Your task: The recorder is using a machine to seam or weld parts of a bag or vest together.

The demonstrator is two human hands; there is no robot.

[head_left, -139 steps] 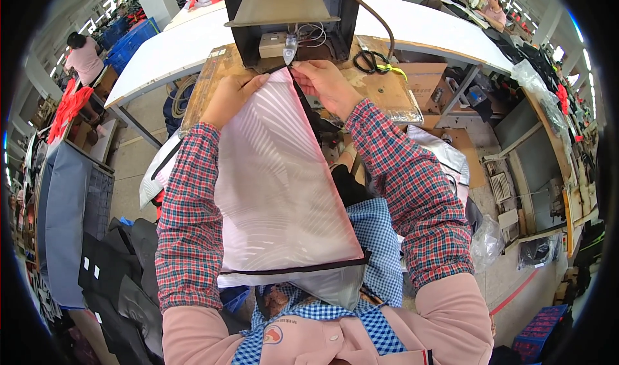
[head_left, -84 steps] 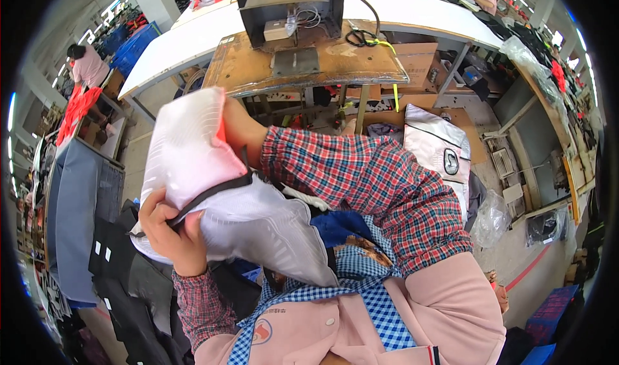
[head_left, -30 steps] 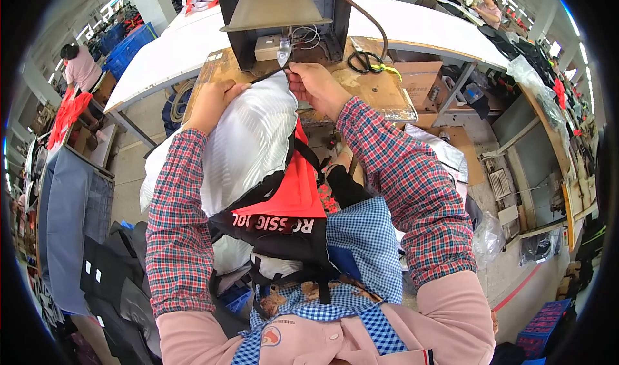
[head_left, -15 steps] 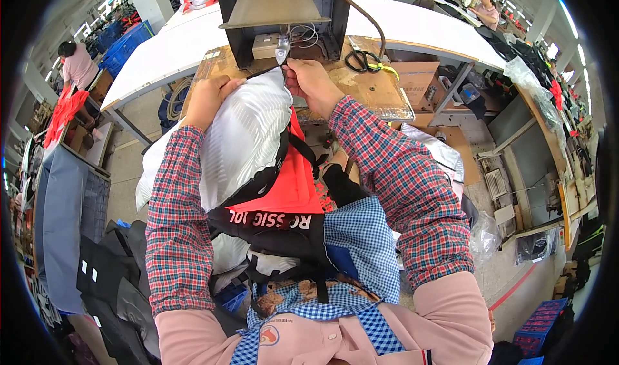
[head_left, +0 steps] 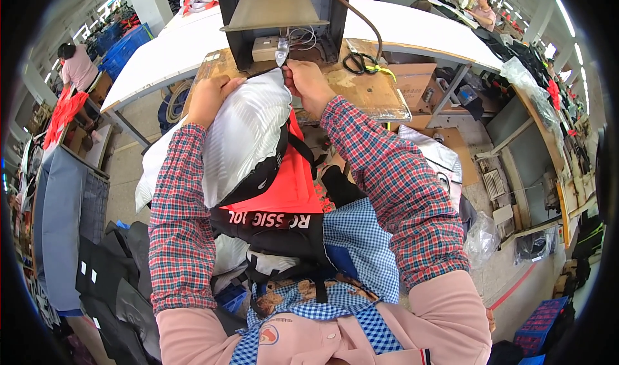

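White fabric (head_left: 248,130) raised to machine (head_left: 274,7); left grip (head_left: 211,96), right grip (head_left: 311,86) pinch it; white-lettered black band (head_left: 277,237)

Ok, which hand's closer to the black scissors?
Right. The right hand pinches the white fabric near its top corner, just left of the black scissors; the left hand grips the fabric farther left.

Fabric (head_left: 248,133) hangs before the machine (head_left: 274,7), left of scissors (head_left: 362,63).
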